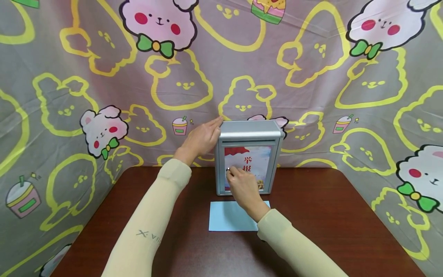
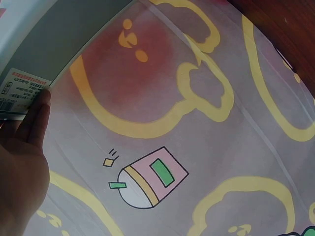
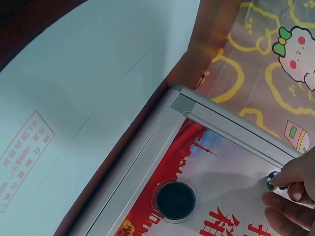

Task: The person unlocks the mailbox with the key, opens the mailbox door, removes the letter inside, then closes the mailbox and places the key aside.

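Note:
A grey metal report box with a printed poster front stands upright on the table. My left hand rests against its upper left side, fingers straight; in the left wrist view the fingertips touch the side by a white label. My right hand is at the left part of the box front. In the right wrist view its thumb and fingers pinch a small silver-and-black piece at the lock; a key there would be hidden by the fingers. A light blue envelope lies flat before the box.
The box stands on a dark red-brown table, near its back edge. Behind and on both sides hangs a grey cloth with cartoon prints. A dark round spot shows on the poster. A narrow slot runs below the box's top edge.

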Demonstrator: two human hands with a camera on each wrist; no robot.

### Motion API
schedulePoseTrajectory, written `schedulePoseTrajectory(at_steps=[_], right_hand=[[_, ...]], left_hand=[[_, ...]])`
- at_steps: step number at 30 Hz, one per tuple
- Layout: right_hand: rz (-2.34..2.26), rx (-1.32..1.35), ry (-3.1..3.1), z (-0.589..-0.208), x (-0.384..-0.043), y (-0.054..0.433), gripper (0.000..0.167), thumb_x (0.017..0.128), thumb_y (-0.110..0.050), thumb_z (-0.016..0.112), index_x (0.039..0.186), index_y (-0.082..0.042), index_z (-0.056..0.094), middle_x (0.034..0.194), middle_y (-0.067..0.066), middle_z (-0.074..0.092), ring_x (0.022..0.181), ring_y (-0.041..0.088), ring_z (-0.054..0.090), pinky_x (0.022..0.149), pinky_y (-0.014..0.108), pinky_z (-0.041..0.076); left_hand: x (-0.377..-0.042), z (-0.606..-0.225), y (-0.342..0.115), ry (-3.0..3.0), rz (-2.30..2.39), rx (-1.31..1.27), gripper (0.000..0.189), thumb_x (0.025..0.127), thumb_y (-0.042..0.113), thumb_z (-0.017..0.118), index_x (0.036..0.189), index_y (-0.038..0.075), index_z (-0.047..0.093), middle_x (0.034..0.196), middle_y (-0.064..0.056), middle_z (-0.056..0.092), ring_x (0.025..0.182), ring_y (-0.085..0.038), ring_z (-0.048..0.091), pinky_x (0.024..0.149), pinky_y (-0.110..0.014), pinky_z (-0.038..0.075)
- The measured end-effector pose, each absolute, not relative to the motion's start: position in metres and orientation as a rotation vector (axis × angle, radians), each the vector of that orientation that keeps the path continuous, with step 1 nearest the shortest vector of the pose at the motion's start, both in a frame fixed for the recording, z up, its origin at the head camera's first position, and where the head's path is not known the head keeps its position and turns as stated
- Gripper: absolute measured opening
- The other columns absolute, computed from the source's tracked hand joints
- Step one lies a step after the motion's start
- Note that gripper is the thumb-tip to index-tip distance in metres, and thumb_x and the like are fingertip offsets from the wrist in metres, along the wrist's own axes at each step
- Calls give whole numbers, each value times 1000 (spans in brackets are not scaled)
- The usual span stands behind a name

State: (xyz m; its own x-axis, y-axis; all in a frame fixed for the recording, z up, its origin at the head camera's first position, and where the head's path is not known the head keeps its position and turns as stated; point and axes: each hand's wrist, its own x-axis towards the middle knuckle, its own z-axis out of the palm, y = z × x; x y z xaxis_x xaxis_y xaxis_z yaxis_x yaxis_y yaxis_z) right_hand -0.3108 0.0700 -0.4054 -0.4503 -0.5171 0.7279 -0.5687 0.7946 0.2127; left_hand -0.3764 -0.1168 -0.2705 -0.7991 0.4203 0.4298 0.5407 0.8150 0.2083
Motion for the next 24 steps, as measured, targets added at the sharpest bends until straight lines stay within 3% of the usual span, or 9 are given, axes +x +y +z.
schedulePoseTrajectory(at_steps=[12, 24], right_hand=[[130, 793, -2158, -407, -312, 68, 13, 89, 1, 70, 97, -5, 79, 82, 5, 63, 68, 21, 66, 48, 35, 54], [141, 781, -2147, -409, -313, 70, 14, 89, 3, 68, 92, -6, 78, 78, 4, 59, 64, 20, 63, 46, 34, 52]], left_hand=[[-375, -271, -118, -2668, -501, -691, 58, 108, 37, 23, 161, 17, 35, 166, 5, 32, 151, -19, 34, 122, -39, 31], [-378, -271, -117, -2646, -483, -724, 57, 108, 33, 24, 160, 13, 38, 165, 2, 35, 151, -19, 35, 123, -37, 29]])
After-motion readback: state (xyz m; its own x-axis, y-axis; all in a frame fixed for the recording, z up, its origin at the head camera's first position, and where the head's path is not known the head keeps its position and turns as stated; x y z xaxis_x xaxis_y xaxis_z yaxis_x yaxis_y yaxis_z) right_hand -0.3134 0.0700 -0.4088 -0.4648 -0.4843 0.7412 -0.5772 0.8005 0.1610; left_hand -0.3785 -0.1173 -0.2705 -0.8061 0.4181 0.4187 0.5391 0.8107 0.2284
